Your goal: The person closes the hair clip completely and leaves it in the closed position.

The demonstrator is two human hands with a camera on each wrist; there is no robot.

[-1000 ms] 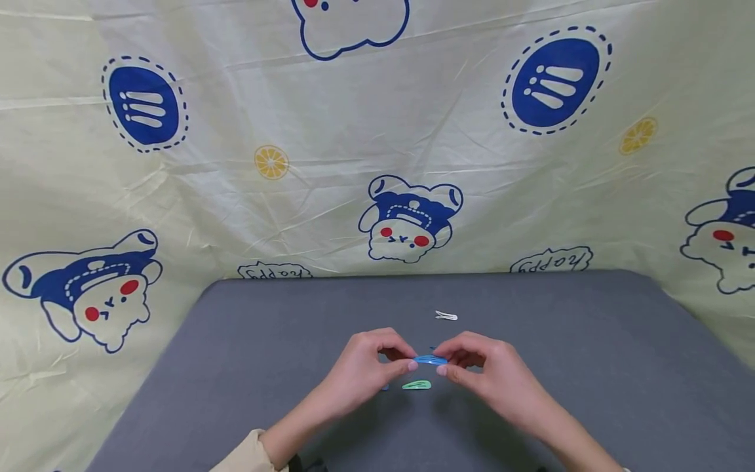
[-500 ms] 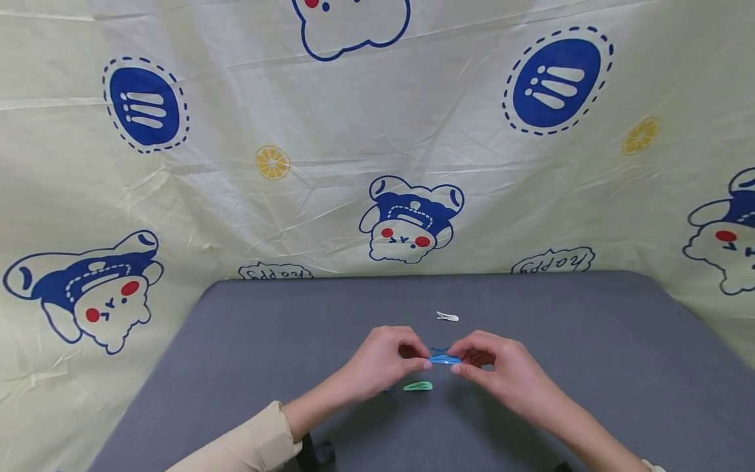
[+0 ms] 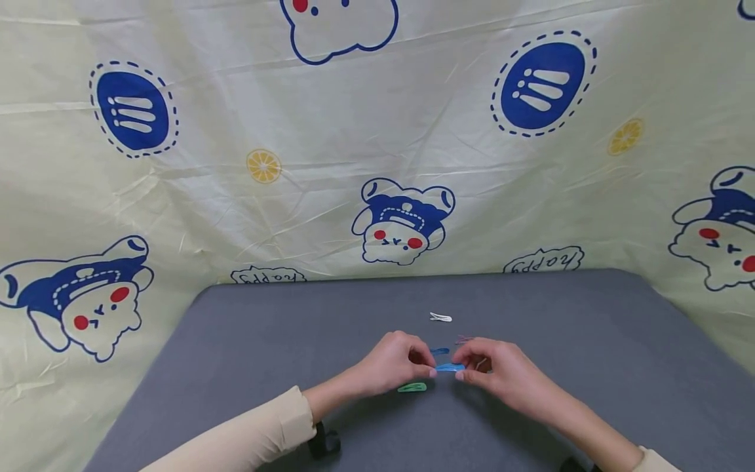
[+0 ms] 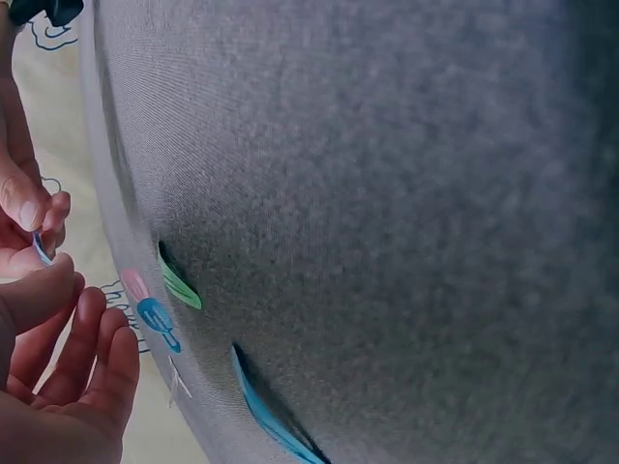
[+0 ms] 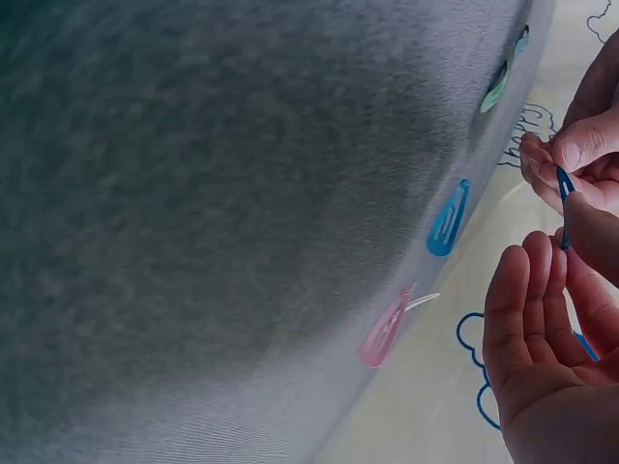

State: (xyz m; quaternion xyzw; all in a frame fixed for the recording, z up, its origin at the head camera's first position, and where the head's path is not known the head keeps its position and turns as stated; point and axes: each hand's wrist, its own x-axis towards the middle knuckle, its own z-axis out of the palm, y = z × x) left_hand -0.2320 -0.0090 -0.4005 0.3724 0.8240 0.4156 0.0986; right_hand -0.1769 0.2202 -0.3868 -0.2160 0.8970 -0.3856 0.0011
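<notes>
In the head view, a blue snap hair clip is held level just above the table. My left hand pinches its left end between thumb and fingers. The other end is pinched by my right hand. The right wrist view shows the held clip edge-on between both hands. On the table nearby lie a green hair clip in front, a second blue hair clip behind the hands, and a pink one partly hidden by the right hand.
A white hair clip lies farther back on the grey table. Another blue hair clip shows in the left wrist view; the left hand hides it from the head view. A printed cloth hangs behind the table.
Both hands have shifted right together with the blue hair clip pinched between them. The blue and pink clips behind have come into fuller view. The head view has shifted slightly.
</notes>
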